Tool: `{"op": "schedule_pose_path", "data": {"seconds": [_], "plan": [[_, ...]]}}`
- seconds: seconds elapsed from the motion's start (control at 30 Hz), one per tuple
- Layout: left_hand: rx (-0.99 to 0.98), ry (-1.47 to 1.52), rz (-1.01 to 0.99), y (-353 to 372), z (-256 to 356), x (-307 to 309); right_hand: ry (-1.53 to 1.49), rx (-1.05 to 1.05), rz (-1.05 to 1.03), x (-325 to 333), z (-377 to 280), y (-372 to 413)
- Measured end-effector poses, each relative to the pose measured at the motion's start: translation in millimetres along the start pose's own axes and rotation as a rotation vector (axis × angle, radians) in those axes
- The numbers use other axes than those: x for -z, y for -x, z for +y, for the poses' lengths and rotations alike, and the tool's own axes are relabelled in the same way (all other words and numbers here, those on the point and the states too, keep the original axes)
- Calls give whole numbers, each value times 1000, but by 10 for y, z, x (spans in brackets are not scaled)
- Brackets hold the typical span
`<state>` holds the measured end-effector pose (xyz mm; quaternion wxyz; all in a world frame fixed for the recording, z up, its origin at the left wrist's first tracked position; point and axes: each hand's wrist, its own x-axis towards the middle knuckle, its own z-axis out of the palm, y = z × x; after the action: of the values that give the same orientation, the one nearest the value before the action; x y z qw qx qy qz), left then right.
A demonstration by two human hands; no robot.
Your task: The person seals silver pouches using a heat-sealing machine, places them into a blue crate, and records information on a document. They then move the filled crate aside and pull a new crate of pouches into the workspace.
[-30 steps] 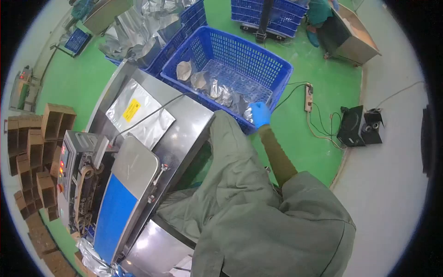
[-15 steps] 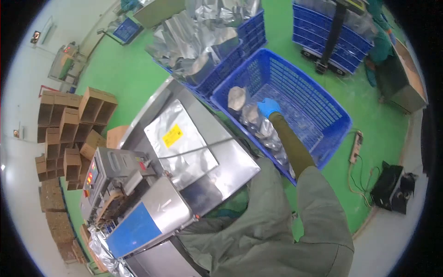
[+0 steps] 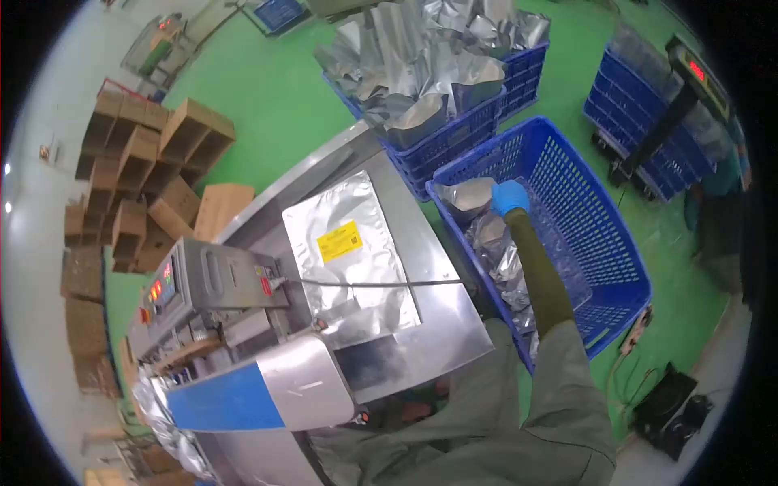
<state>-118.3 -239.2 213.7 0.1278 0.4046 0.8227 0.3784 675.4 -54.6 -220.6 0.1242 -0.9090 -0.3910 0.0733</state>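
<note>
My right hand (image 3: 510, 197), in a blue glove, is inside the blue basket (image 3: 604, 243) near its far left corner. Its fingers are closed at the edge of a silver foil pouch (image 3: 468, 195), partly hidden from me. Several more filled foil pouches (image 3: 504, 263) lie in a row along the basket's left wall below it. My left hand is out of the picture. On the steel table (image 3: 442, 324) to the left lies a flat silver bag (image 3: 365, 271) with a yellow label (image 3: 339, 241).
A sealing machine (image 3: 215, 275) with a blue belt (image 3: 227, 401) stands at the left, its cable crossing the flat bag. Other baskets (image 3: 454, 134) hold upright foil bags. A scale (image 3: 697, 77), cardboard boxes (image 3: 194, 138) and a power strip (image 3: 636, 330) surround the area.
The view has swung, shifting the table and basket rightward and down in the picture. My right hand has moved from above the pouch row to the edge of the far pouch.
</note>
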Motion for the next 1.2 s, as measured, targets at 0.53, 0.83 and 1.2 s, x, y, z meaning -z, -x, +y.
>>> {"op": "schedule_pose_path", "data": {"seconds": [0.53,0.83,1.2], "plan": [[-699,593,-984,665,1735,-1688,-441,1230,512,5111,-2630,2504],[-569,812,-306,479,1273,-1846,-1440,789,-368,4106,-2762,3590],[-570,889,-399,223,1108,-1553,-1038,834,-127,3284,-2912,3522]]}}
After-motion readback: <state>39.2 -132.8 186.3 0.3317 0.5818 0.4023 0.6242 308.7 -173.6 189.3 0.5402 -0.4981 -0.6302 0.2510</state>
